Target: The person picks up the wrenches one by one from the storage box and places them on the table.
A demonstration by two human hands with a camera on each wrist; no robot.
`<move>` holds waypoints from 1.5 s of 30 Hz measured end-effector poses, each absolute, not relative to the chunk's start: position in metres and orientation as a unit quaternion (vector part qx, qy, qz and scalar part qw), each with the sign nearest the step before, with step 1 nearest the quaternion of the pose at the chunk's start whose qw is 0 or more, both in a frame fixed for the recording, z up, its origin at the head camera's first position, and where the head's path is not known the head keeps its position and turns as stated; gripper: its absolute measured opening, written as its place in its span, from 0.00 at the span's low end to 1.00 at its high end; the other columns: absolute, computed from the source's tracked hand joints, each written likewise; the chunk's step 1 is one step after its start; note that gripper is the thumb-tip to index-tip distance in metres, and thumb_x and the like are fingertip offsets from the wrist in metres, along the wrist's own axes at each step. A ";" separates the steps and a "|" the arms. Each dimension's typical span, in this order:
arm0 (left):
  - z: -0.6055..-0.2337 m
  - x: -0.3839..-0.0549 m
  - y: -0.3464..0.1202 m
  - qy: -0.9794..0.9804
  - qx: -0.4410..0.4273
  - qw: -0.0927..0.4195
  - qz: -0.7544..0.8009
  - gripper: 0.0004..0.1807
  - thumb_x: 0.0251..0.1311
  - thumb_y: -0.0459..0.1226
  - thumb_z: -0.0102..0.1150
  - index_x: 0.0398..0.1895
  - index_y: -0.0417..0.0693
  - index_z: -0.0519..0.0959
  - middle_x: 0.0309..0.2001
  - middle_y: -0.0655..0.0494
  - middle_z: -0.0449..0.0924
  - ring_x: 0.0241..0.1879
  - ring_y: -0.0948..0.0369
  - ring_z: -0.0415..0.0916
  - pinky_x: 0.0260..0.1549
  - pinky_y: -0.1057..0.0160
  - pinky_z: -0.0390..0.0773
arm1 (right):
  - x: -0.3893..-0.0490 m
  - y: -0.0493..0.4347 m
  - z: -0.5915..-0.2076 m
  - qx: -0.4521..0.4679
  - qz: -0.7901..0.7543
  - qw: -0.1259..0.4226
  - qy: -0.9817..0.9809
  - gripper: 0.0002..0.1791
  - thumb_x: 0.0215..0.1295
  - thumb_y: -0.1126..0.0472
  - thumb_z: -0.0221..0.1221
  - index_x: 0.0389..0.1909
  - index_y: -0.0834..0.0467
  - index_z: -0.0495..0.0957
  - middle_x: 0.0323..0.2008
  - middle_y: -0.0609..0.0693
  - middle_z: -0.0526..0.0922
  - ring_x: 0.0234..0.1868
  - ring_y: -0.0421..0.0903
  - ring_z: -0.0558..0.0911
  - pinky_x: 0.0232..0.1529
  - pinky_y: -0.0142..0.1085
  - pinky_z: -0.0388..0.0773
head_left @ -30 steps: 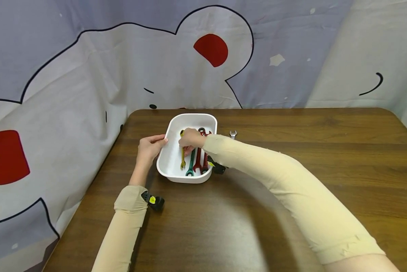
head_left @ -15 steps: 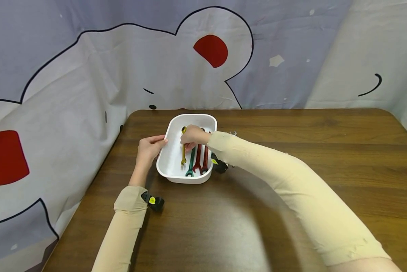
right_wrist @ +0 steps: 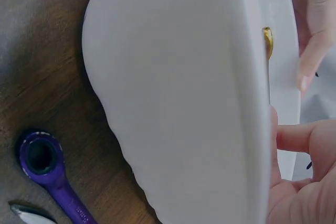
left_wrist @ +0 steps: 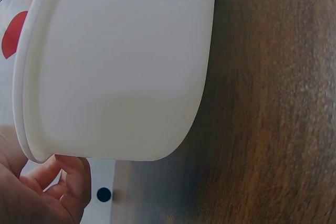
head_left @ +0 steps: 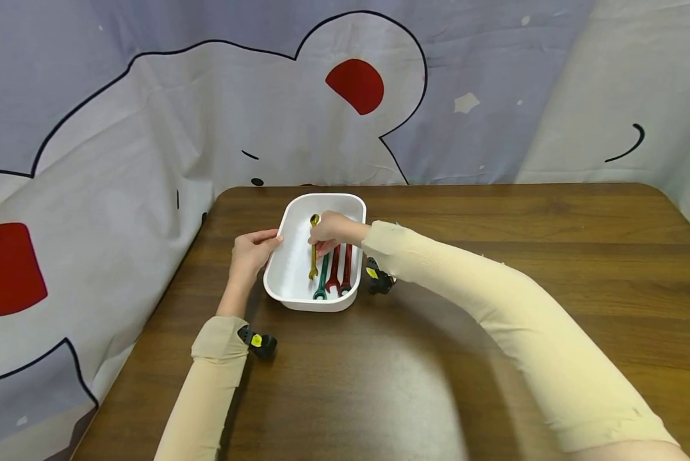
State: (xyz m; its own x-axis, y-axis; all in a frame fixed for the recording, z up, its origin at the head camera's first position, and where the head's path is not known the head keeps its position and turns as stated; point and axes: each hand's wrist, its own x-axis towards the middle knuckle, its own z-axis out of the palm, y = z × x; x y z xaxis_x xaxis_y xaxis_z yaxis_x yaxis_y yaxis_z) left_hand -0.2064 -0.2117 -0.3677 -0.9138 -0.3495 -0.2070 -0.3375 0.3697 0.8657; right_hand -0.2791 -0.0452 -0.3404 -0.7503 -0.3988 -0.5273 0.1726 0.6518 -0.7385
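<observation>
A white plastic tub (head_left: 287,282) stands on the table. My left hand (head_left: 249,255) pinches its left rim, thumb on top; in the left wrist view the fingers of my left hand (left_wrist: 58,187) bend under the rim. Inside the tub, my right hand (head_left: 333,230) pinches a yellow wrench (head_left: 313,262) by its middle. A green wrench (head_left: 322,282) and two red wrenches, the left one (head_left: 334,272) and the right one (head_left: 347,269), lie beside it, their upper parts covered by my right hand. In the right wrist view the tub wall hides most of the yellow wrench.
The right wrist view shows a purple wrench (right_wrist: 58,177) on the table outside the tub, near the end of a silver-coloured tool (right_wrist: 31,214). The brown wooden table (head_left: 345,371) reaches to a printed curtain (head_left: 206,115) behind it.
My right hand has shifted slightly right with the yellow wrench in its fingers. The sleeve now covers the silver wrench end seen earlier right of the tub. My left hand stays at the rim.
</observation>
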 end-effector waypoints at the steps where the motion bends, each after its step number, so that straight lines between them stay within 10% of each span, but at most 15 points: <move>1: -0.368 -0.206 -0.212 -0.827 0.208 0.005 -0.523 0.19 0.62 0.41 0.61 0.55 0.45 0.80 0.53 0.44 0.81 0.36 0.64 0.76 0.24 0.73 0.75 | -0.279 -0.044 -0.340 -0.065 -0.417 0.352 0.836 0.08 0.65 0.65 0.57 0.31 0.66 0.70 0.21 0.53 0.77 0.14 0.39 0.79 0.53 0.40 0.78; 31: -0.364 -0.207 -0.215 -0.826 0.203 0.004 -0.526 0.20 0.64 0.40 0.59 0.57 0.44 0.79 0.56 0.44 0.79 0.45 0.58 0.77 0.28 0.75 0.75 | -0.269 -0.019 -0.330 -0.102 -0.424 0.292 0.851 0.14 0.64 0.63 0.60 0.20 0.62 0.72 0.12 0.49 0.77 0.13 0.38 0.80 0.46 0.41 0.81; 45: -0.366 -0.208 -0.212 -0.820 0.199 0.007 -0.537 0.19 0.62 0.40 0.61 0.55 0.43 0.80 0.53 0.43 0.80 0.33 0.66 0.76 0.25 0.73 0.76 | -0.258 -0.006 -0.330 -0.111 -0.481 0.293 0.819 0.12 0.66 0.64 0.58 0.23 0.63 0.72 0.15 0.50 0.77 0.14 0.39 0.79 0.48 0.45 0.80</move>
State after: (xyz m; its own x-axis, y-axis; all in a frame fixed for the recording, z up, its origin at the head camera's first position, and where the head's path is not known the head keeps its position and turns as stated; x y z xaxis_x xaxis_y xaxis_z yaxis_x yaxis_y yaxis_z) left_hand -0.2079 -0.2117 -0.3661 -0.9205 -0.3344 -0.2022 -0.3189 0.3435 0.8834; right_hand -0.2581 -0.0059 -0.3297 -0.8040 -0.4637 -0.3723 0.0992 0.5126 -0.8529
